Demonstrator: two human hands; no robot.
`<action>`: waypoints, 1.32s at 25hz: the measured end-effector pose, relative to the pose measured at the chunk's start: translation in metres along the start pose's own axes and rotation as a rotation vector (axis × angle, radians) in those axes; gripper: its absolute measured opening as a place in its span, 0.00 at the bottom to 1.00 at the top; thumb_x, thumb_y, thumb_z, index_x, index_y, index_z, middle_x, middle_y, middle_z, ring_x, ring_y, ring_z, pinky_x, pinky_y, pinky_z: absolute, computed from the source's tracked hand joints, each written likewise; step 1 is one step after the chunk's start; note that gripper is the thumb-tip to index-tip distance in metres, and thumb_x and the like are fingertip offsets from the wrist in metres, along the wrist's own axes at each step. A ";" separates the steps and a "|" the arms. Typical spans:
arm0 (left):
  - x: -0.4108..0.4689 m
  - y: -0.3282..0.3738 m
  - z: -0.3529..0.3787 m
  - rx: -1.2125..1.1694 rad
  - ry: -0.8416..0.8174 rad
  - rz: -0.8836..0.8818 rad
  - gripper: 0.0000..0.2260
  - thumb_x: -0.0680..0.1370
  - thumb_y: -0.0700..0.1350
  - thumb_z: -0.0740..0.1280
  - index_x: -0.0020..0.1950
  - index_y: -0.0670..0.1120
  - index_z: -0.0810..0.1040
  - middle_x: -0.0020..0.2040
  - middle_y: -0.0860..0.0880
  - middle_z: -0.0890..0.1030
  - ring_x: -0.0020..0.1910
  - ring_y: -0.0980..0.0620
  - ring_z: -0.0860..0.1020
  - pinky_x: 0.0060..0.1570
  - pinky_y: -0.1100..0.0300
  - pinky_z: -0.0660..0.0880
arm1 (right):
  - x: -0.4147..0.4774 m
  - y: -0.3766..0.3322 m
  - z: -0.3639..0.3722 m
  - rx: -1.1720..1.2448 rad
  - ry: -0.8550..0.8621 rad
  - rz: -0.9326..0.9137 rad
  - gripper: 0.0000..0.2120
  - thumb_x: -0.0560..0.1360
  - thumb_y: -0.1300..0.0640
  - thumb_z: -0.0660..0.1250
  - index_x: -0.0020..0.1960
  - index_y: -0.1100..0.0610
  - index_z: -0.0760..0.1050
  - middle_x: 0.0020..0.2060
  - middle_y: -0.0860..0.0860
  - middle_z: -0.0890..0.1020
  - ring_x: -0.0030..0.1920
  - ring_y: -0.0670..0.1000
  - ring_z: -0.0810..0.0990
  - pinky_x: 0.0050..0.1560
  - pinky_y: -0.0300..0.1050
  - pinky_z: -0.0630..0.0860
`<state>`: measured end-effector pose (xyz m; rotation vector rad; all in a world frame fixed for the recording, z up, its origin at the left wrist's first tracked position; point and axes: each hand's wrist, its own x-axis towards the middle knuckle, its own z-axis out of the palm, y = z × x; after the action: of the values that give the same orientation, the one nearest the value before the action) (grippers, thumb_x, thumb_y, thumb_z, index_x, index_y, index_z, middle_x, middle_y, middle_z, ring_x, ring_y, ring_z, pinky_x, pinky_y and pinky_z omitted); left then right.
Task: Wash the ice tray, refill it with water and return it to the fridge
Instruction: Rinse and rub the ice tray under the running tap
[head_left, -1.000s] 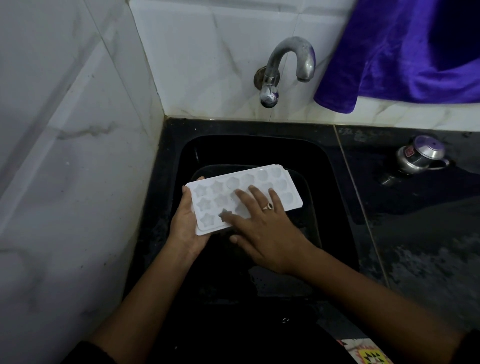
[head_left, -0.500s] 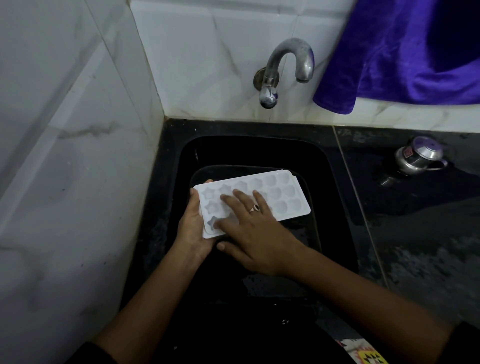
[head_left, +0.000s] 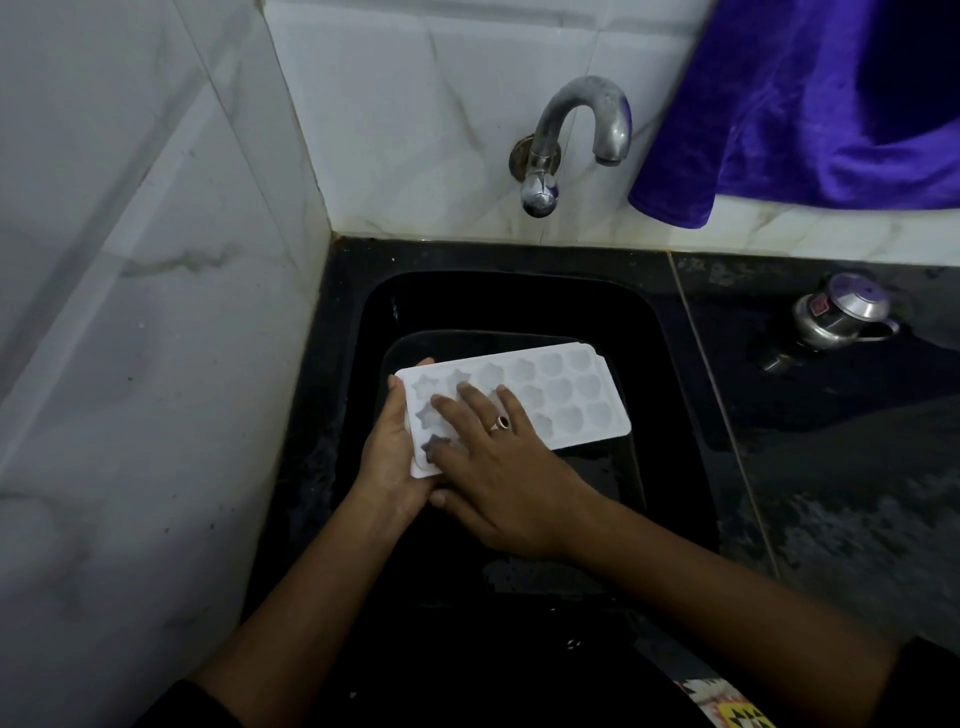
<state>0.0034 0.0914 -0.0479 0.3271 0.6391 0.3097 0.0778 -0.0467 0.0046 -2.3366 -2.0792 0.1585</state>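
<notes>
Over the black sink (head_left: 519, 301): white ice tray (head_left: 563, 397), cells up, long side running left to right, below and a little left of the tap (head_left: 576, 130). Left hand (head_left: 389, 462) grips the tray's left end, thumb on the rim, fingers curled round from underneath. Right hand (head_left: 511, 470) lies flat on the star-shaped cells at that end, fingers straight and slightly spread; ring (head_left: 501, 422) on one finger. Basin too dark to say whether water stands in it. Purple cloth (head_left: 805, 114) hangs over the wall tiles, upper right. Small metal pot (head_left: 841, 312) stands on the dark surface (head_left: 831, 493) right of the sink.
</notes>
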 end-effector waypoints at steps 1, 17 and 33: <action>0.000 0.001 -0.001 -0.010 0.001 0.010 0.25 0.84 0.64 0.57 0.71 0.51 0.80 0.67 0.39 0.83 0.63 0.39 0.83 0.60 0.39 0.81 | -0.001 0.002 0.000 -0.005 0.002 -0.008 0.25 0.85 0.39 0.51 0.76 0.50 0.68 0.82 0.62 0.57 0.82 0.66 0.52 0.79 0.73 0.49; -0.003 0.003 0.000 0.027 0.011 0.017 0.24 0.85 0.63 0.57 0.68 0.50 0.83 0.66 0.39 0.83 0.61 0.40 0.84 0.54 0.43 0.84 | -0.001 0.010 -0.004 0.006 -0.012 -0.006 0.22 0.86 0.41 0.51 0.75 0.46 0.69 0.83 0.61 0.54 0.83 0.65 0.48 0.79 0.71 0.45; -0.012 0.033 -0.023 0.174 0.029 0.073 0.22 0.86 0.60 0.57 0.63 0.51 0.86 0.66 0.42 0.83 0.62 0.40 0.84 0.49 0.44 0.84 | -0.067 0.102 0.006 -0.048 0.056 0.193 0.31 0.85 0.42 0.56 0.84 0.52 0.56 0.84 0.51 0.56 0.84 0.59 0.52 0.80 0.66 0.53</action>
<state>-0.0262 0.1215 -0.0457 0.5141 0.6853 0.3297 0.1706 -0.1258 -0.0042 -2.5360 -1.8509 0.0437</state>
